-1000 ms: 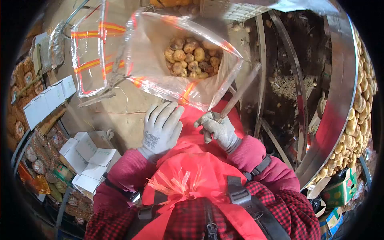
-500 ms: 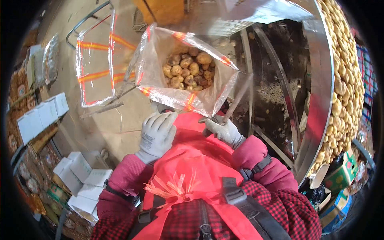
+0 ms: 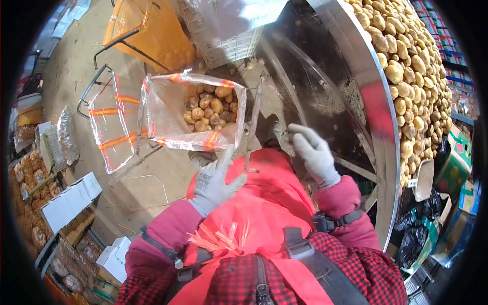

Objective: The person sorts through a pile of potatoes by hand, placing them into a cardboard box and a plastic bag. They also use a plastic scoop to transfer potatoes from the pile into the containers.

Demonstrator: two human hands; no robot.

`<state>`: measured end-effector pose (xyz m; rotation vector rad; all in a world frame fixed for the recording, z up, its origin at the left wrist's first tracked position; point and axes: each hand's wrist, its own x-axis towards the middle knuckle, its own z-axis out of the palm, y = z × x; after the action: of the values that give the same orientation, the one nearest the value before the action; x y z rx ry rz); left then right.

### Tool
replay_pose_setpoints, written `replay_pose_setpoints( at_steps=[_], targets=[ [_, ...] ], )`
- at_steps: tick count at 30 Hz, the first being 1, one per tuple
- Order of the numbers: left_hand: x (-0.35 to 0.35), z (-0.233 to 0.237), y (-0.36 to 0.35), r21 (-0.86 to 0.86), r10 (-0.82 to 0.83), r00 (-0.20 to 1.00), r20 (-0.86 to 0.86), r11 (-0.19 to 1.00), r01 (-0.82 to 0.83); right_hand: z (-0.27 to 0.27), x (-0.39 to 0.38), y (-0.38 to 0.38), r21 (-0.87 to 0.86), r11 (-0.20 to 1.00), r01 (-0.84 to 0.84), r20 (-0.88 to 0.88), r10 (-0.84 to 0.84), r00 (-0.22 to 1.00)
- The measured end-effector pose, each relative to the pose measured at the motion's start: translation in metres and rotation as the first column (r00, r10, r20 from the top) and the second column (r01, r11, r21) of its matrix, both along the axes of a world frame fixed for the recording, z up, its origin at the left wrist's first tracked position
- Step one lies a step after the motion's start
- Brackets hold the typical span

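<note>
My left hand (image 3: 214, 185), in a pale grey work glove, is open with its thumb apart from its fingers. It is over the red apron (image 3: 262, 188), close to the near edge of a clear plastic bag (image 3: 165, 114) with orange-striped tape. Potatoes (image 3: 211, 109) lie inside the bag, which hangs open on a metal frame. My right hand (image 3: 314, 156), gloved likewise, is right of the frame's metal bar (image 3: 254, 119) and apart from it. Its fingers stretch forward, slightly bent and open; the fingertips are a little blurred.
A metal-edged table (image 3: 378, 109) heaped with potatoes (image 3: 406, 96) runs along the right. Ahead stand an orange mesh sack (image 3: 162, 38) and a white crate (image 3: 231, 48). White boxes (image 3: 71, 201) and bagged produce lie at left. Cartons with black plastic (image 3: 414, 244) sit at lower right.
My right hand has let go of the metal bar and moved right and forward. My left hand has shifted right and its thumb has spread. The view has turned, so the bag appears further left.
</note>
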<state>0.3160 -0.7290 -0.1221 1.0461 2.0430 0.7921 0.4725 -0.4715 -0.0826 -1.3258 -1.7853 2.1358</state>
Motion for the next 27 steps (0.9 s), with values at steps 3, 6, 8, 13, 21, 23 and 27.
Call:
replay_pose_setpoints(
  at_steps=[3, 6, 8, 13, 21, 23, 27],
  targets=[
    [0.029, -0.001, 0.040, -0.193, 0.118, 0.991, 0.059, 0.976, -0.104, 0.044, -0.020, 0.075, 0.354, 0.923, -0.149, -0.075, 0.187, 0.980],
    [0.064, -0.033, 0.070, -0.307, 0.455, 0.887, 0.081, 0.858, -0.412, 0.111, -0.033, 0.141, 0.257, 0.949, -0.184, -0.184, 0.234, 0.955],
    [0.073, -0.037, 0.085, -0.342, 0.636, 0.759, 0.141, 0.751, -0.565, 0.135, -0.035, 0.182, 0.252, 0.947, -0.200, -0.237, 0.261, 0.936],
    [0.079, -0.064, 0.065, -0.349, 0.658, 0.748, -0.088, 0.683, -0.642, 0.116, -0.024, 0.258, 0.460, 0.852, -0.249, -0.151, 0.351, 0.924],
    [0.070, -0.059, 0.084, -0.324, 0.586, 0.755, -0.294, 0.682, -0.655, 0.120, -0.013, 0.263, 0.291, 0.915, -0.281, -0.249, 0.355, 0.901],
    [0.070, -0.054, 0.074, -0.360, 0.576, 0.750, -0.325, 0.658, -0.662, 0.122, -0.011, 0.264, 0.124, 0.951, -0.284, -0.243, 0.307, 0.920],
    [0.056, -0.076, 0.053, -0.265, 0.480, 0.785, -0.393, 0.758, -0.596, 0.119, -0.011, 0.265, 0.157, 0.954, -0.255, -0.262, 0.289, 0.921]
  ],
)
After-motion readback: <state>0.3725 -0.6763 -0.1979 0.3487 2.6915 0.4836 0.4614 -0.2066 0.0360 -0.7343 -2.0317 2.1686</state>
